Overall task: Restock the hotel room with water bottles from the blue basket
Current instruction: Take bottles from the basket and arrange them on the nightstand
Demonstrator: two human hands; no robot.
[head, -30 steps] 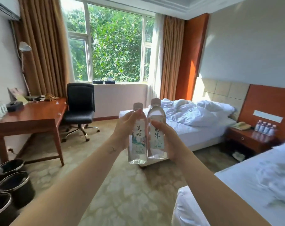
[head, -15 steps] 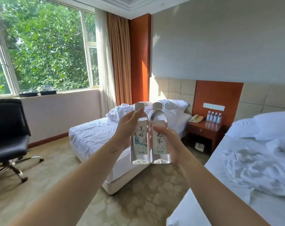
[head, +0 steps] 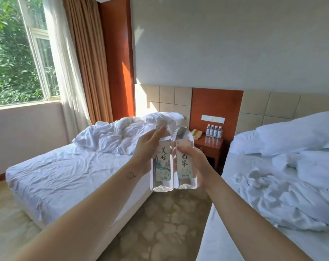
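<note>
I hold two clear water bottles upright and side by side in front of me, arms stretched out. My left hand (head: 147, 149) grips the left bottle (head: 162, 164), which has a white label with black characters. My right hand (head: 194, 162) grips the right bottle (head: 184, 162) around its middle. Both bottles have white caps and touch each other. Beyond them, a wooden nightstand (head: 212, 146) between the two beds carries several small water bottles (head: 214, 131) and a beige telephone (head: 196, 133). The blue basket is not in view.
An unmade bed (head: 65, 174) with white sheets lies to the left, another unmade bed (head: 284, 185) to the right. A patterned carpet aisle (head: 159, 227) runs between them toward the nightstand. A window (head: 14, 53) and brown curtains (head: 90, 59) stand at the left.
My view has swung right and moved closer to the beds; the desk and chair have left the frame. The nightstand now sits just behind the bottles. My grip on both bottles is unchanged.
</note>
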